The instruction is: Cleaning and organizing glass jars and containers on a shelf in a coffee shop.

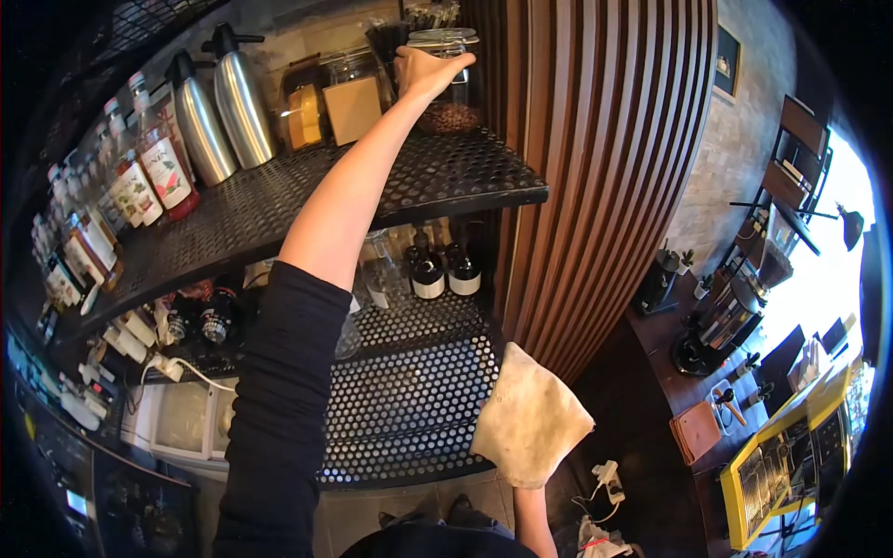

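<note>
My left hand (pixel 427 72) reaches up to the top shelf and spans the neck of a clip-top glass jar (pixel 453 120), thumb on the right and fingers on the left. Brown beans or nuts fill the bottom of the jar, which stands at the shelf's right end. Lower down, a beige cloth (pixel 534 418) drapes over my right hand, hiding its fingers; only the wrist shows beneath. Left of the jar are a brown square box or board (pixel 352 109) and a clear container with something yellow (pixel 305 115).
The perforated black metal shelf (pixel 481 167) carries steel airpots (pixel 241 104) and several syrup bottles (pixel 162 167). Dark bottles (pixel 424 268) stand on the shelf below. A slatted wood wall (pixel 586 139) borders the right side. Beyond it are a counter with a grinder (pixel 725 314) and a yellow machine (pixel 781 460).
</note>
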`<action>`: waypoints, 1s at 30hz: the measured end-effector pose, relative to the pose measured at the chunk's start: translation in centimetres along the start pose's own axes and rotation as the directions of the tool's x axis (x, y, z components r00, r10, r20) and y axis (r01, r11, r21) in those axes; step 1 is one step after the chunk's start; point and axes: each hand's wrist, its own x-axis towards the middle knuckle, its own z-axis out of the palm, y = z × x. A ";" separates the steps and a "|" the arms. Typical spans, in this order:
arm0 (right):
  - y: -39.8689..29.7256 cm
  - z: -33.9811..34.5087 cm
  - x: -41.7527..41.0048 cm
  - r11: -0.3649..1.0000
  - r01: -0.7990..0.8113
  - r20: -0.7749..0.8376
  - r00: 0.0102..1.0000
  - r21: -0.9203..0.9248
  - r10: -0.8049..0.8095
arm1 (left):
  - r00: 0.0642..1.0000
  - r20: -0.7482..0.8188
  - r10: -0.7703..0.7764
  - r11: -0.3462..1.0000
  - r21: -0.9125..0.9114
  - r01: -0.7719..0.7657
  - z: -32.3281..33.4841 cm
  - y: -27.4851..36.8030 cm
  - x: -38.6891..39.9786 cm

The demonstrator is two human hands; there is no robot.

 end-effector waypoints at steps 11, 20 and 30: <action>-0.8 -2.0 -0.5 0.931 -0.047 0.071 0.997 0.363 0.023 | 0.860 0.509 -0.040 0.923 -0.312 0.227 -15.3 10.7 -8.3; -5.5 -8.1 3.5 0.949 -0.026 0.185 0.982 0.315 -0.035 | 0.919 0.235 0.317 0.663 -0.747 -0.038 -26.9 3.1 -14.2; -3.0 -6.7 5.2 0.997 0.040 -0.188 0.981 -0.071 -0.053 | 0.956 0.146 0.256 0.801 -0.585 -0.125 -27.0 -1.0 -33.4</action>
